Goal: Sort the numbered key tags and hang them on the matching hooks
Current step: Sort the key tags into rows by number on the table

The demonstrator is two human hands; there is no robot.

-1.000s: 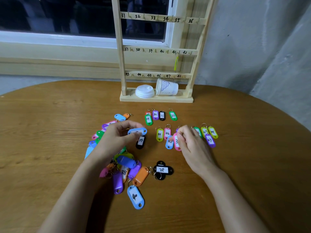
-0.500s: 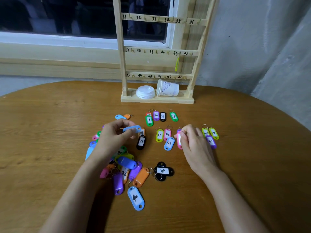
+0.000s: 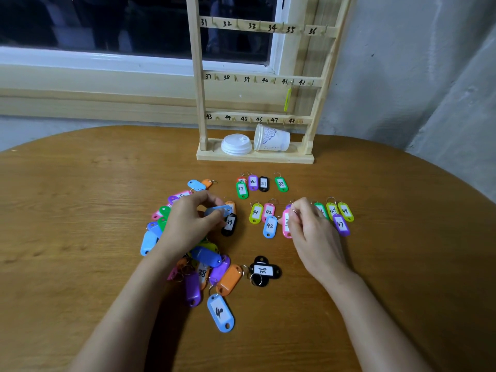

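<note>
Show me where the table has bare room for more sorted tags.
Bare table: left of the tag pile; right of the yellow 48 tag; between the rack base and the green 33 tag. Crowded: the pile under the left hand, holding a blue tag, and the rows by the right hand, pinching a pink tag.

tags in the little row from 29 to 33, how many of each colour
green tags: 2
purple tag: 1
black tag: 1
red tag, partly hidden behind green 29: 1
total: 5
</note>
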